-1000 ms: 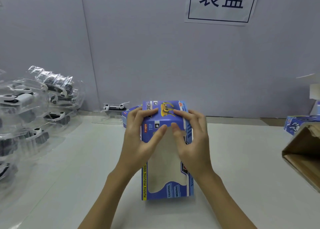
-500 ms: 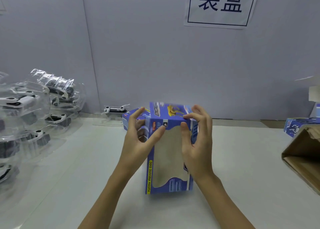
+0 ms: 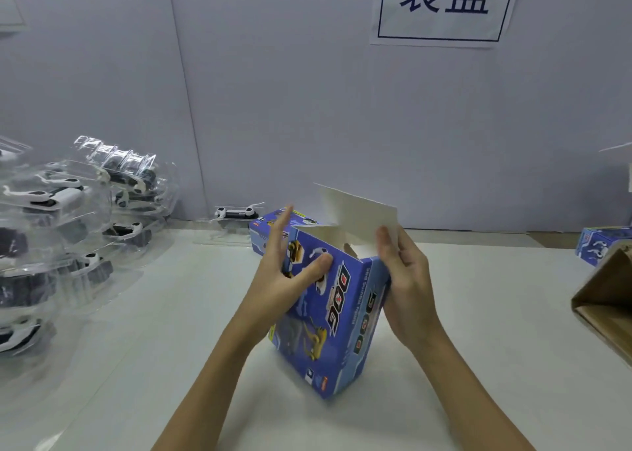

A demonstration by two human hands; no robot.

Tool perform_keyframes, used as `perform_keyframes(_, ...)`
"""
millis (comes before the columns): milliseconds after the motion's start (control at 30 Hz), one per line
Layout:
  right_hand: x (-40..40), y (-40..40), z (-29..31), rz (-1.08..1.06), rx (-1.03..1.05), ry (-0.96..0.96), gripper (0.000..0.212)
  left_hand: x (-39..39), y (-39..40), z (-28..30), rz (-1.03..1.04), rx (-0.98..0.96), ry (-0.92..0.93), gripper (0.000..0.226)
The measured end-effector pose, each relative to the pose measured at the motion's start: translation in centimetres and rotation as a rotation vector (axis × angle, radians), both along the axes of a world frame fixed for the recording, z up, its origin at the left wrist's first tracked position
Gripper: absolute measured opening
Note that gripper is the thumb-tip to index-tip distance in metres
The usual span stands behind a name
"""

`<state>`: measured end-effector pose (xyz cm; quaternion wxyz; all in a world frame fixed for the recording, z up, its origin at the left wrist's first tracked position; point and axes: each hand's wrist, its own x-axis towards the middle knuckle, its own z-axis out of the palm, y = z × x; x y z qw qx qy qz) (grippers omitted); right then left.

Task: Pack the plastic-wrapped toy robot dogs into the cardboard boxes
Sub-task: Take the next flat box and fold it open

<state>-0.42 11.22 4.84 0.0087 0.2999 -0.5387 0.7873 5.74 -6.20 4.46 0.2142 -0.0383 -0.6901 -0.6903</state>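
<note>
Pale grey wall panels run behind a white worktop (image 3: 171, 314), and up on the wall past the hands hangs a paper sign (image 3: 441, 6) with two big dark Chinese characters in a thin frame.

Between the hands stands the blue toy box (image 3: 328, 320), tilted, one corner toward the camera. You can read "DOG" in big letters on the broad side, plus yellow and white robot dog pictures; the smaller print is too blurry for me. Its top is open, with the white lid flap (image 3: 359, 221) sticking up.

Left hand (image 3: 284, 276) is pretty flat, fingers straight and pointing up, thumb pressing on the printed side, so not really clutching anything. Right hand (image 3: 407, 279) has its fingers curled round the box's far right edge, with the thumb up by the flap's bottom corner.

Way off to the left of the left hand sits a heap of wrapped robot dogs (image 3: 68, 228), black and white in clear plastic shells. One more wrapped dog (image 3: 236, 213) lies beyond the left hand by the wall, next to another blue box (image 3: 266, 235). Far right of the right hand: a brown carton (image 3: 605, 296), and a further blue box (image 3: 598, 245) behind it.
</note>
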Motion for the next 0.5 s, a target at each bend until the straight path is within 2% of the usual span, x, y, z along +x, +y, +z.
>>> perform_keyframes(67,0.0,-0.2,0.1,-0.052,-0.025,-0.035,0.024,0.0,-0.1,-0.1,-0.035,-0.007,-0.026,0.046)
perform_keyframes(100,-0.1,-0.2,0.2,-0.107,-0.039,-0.062,0.021,0.1,-0.1,0.0,-0.04,0.009,-0.007,0.043)
perform_keyframes(200,-0.5,0.0,0.3,-0.177,-0.113,-0.24,0.031,0.1,-0.1,-0.1,-0.164,0.055,0.066,0.069)
perform_keyframes(267,-1.1,0.6,0.4,-0.091,-0.153,-0.371,0.029,0.3,0.1,-0.2,-0.19,0.016,0.109,0.063)
perform_keyframes(300,-1.3,0.9,0.6,-0.073,-0.143,-0.402,0.039,0.2,0.2,-0.3,-0.195,0.007,0.116,0.058)
perform_keyframes(333,-1.3,1.2,0.7,-0.055,-0.126,-0.407,0.046,0.1,0.4,-0.5,-0.197,0.006,0.116,0.054)
perform_keyframes(433,-1.2,1.0,0.8,-0.082,-0.077,-0.218,0.032,-0.3,0.8,-0.6,-0.118,-0.007,0.103,0.055)
perform_keyframes(500,-0.9,0.5,0.3,-0.156,0.005,-0.082,0.035,-0.7,0.5,-0.6,-0.013,-0.022,0.077,0.063)
